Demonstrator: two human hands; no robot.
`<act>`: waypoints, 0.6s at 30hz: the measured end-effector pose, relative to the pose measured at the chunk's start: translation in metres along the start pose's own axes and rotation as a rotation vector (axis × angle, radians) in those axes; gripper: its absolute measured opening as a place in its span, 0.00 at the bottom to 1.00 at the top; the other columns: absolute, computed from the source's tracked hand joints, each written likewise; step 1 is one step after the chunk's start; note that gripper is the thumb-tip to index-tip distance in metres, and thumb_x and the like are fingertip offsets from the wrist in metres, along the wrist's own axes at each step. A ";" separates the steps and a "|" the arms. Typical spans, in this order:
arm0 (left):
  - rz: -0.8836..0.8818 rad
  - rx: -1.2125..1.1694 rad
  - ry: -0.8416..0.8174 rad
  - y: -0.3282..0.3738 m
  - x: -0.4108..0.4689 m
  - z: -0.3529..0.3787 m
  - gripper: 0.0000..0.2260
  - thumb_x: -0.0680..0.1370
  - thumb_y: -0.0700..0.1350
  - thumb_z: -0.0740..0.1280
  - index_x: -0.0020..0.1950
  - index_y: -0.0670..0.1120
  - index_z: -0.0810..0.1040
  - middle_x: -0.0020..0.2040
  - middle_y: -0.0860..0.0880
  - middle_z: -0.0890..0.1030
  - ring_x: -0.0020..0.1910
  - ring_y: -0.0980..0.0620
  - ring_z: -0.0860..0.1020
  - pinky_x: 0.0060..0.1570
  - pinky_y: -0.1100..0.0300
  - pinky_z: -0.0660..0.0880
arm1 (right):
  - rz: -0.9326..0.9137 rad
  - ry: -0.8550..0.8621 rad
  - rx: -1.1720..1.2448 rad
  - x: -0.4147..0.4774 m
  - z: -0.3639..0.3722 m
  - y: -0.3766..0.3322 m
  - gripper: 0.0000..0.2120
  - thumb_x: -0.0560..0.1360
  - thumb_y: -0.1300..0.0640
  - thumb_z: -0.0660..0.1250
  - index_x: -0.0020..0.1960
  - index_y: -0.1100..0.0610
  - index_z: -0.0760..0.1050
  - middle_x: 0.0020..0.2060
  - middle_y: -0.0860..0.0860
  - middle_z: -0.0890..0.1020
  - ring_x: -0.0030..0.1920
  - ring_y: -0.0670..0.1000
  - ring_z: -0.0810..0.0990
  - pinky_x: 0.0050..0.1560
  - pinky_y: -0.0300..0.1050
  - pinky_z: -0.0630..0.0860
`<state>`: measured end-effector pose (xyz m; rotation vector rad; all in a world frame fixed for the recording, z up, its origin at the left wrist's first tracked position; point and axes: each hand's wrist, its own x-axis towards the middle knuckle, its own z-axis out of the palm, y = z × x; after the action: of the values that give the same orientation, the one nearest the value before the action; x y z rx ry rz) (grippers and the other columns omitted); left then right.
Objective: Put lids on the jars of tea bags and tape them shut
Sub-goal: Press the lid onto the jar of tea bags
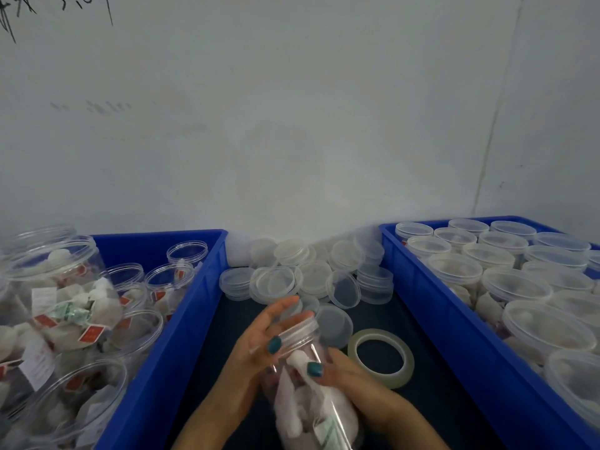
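Left hand point(264, 334) pinches the lid point(300, 331) on the jar point(324, 414); right hand point(357, 380) hugs the jar. The lid looks nearly on. Next, grab the tape point(354, 347) at two o'clock.

Dark table point(438, 417), left blue crate point(181, 336), right blue crate point(454, 336), loose lids point(311, 271) heaped between them, tape roll point(394, 380) nearby.

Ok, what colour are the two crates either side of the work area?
Blue, both the left crate and the right crate; the head view shows them plainly.
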<state>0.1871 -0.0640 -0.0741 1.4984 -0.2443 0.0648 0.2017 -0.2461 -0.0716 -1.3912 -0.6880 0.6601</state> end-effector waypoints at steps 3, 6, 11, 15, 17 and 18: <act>0.024 -0.054 0.021 -0.002 0.001 -0.004 0.50 0.55 0.67 0.82 0.72 0.51 0.70 0.68 0.50 0.78 0.65 0.49 0.79 0.56 0.55 0.80 | -0.042 0.178 -0.021 0.004 0.000 0.006 0.27 0.67 0.44 0.77 0.63 0.50 0.78 0.57 0.50 0.85 0.58 0.49 0.83 0.56 0.41 0.78; 0.028 -0.068 0.102 -0.009 0.002 -0.010 0.38 0.56 0.66 0.82 0.64 0.62 0.79 0.67 0.51 0.80 0.66 0.49 0.78 0.61 0.51 0.77 | -0.094 0.534 -0.410 0.009 0.005 0.008 0.33 0.60 0.34 0.77 0.63 0.32 0.69 0.56 0.35 0.81 0.56 0.37 0.80 0.54 0.39 0.79; 0.024 0.163 0.136 -0.013 0.003 0.002 0.46 0.53 0.70 0.80 0.67 0.54 0.74 0.65 0.54 0.79 0.63 0.58 0.79 0.55 0.61 0.79 | -0.199 0.697 -1.208 0.014 0.007 0.021 0.50 0.59 0.24 0.67 0.76 0.40 0.57 0.65 0.34 0.72 0.64 0.36 0.72 0.56 0.35 0.74; 0.034 0.256 0.117 -0.011 0.003 0.006 0.34 0.61 0.67 0.75 0.65 0.61 0.72 0.62 0.63 0.75 0.57 0.73 0.76 0.48 0.76 0.73 | -0.233 0.704 -1.192 0.015 0.003 0.023 0.48 0.60 0.25 0.68 0.76 0.42 0.60 0.66 0.35 0.72 0.65 0.35 0.71 0.53 0.29 0.69; 0.000 0.272 0.102 -0.006 0.003 0.005 0.28 0.66 0.68 0.73 0.64 0.66 0.72 0.60 0.68 0.73 0.59 0.75 0.73 0.47 0.78 0.72 | -0.234 0.702 -1.179 0.014 0.000 0.022 0.48 0.60 0.25 0.68 0.75 0.41 0.60 0.65 0.34 0.72 0.63 0.33 0.69 0.51 0.26 0.66; 0.009 0.296 0.096 -0.006 0.002 0.005 0.24 0.68 0.68 0.72 0.64 0.70 0.74 0.60 0.68 0.74 0.62 0.71 0.73 0.50 0.77 0.72 | -0.227 0.694 -1.184 0.014 -0.001 0.022 0.47 0.60 0.25 0.67 0.75 0.41 0.61 0.65 0.34 0.72 0.62 0.31 0.67 0.51 0.24 0.64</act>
<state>0.1893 -0.0694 -0.0798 1.7834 -0.1691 0.1861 0.2116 -0.2348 -0.0934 -2.3791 -0.6501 -0.5522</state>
